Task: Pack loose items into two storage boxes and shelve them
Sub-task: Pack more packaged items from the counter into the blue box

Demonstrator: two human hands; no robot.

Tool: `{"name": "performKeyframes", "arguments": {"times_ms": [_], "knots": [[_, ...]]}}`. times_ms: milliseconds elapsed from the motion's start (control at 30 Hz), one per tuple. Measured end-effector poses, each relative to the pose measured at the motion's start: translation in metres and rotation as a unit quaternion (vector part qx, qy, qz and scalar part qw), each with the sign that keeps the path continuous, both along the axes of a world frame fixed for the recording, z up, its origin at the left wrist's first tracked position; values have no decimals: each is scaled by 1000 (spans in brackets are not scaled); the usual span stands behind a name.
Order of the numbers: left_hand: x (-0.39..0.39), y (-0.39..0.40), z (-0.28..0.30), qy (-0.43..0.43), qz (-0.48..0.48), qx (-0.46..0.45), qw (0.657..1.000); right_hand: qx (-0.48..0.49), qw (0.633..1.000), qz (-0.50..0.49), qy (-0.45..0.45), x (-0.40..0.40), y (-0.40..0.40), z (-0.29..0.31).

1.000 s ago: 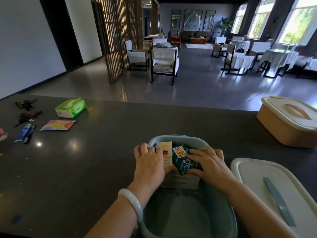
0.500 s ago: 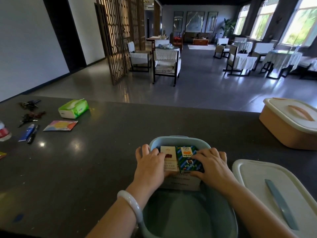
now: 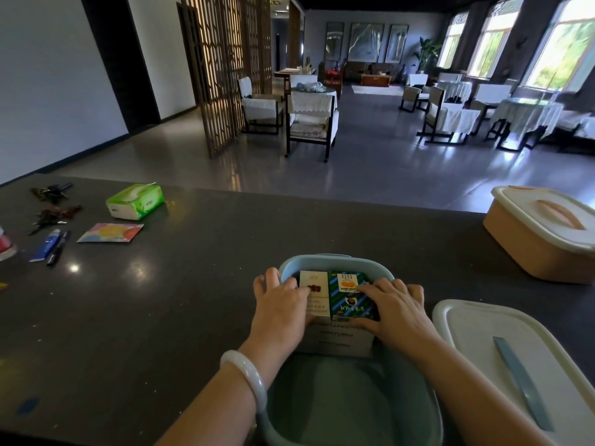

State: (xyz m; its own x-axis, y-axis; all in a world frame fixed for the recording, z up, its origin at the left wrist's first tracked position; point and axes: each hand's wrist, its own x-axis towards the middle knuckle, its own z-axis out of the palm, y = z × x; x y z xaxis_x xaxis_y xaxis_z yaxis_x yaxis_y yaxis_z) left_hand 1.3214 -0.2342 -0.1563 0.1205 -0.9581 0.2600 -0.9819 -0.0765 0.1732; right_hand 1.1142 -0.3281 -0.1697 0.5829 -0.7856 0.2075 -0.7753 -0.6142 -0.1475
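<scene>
My left hand (image 3: 279, 303) lies flat on the white packet (image 3: 314, 296), fingers straight and slightly spread, the outer ones hanging over the rim of the blue box (image 3: 335, 262). My right hand (image 3: 397, 305) rests on the striped green packet (image 3: 349, 294), fingers straight and close together, thumb along its near edge. The two packets sit side by side, touching, at the far end of the blue box (on top of a pale printed carton (image 3: 338, 338)). The box stands on the dark counter (image 3: 177, 300) right before me. Its white lid (image 3: 502, 342) lies at three o'clock, and the orange box (image 3: 541, 239), lid on, at two o'clock. At ten o'clock, well apart, lie a green tissue pack (image 3: 135, 201), a colourful card (image 3: 109, 232), pens (image 3: 51, 244) and keys (image 3: 53, 201).
</scene>
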Motion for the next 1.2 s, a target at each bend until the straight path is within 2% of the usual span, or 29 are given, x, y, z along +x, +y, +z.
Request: {"name": "performKeyframes", "arguments": {"times_ms": [867,1200], "knots": [[1,2,-2,9,-12,-11,1000,4,1000,-17,-15,-2,-2,-4],[2,1,-4,9,-9,-23,1000,33,999,3,-25,-3,-4,-1]]}}
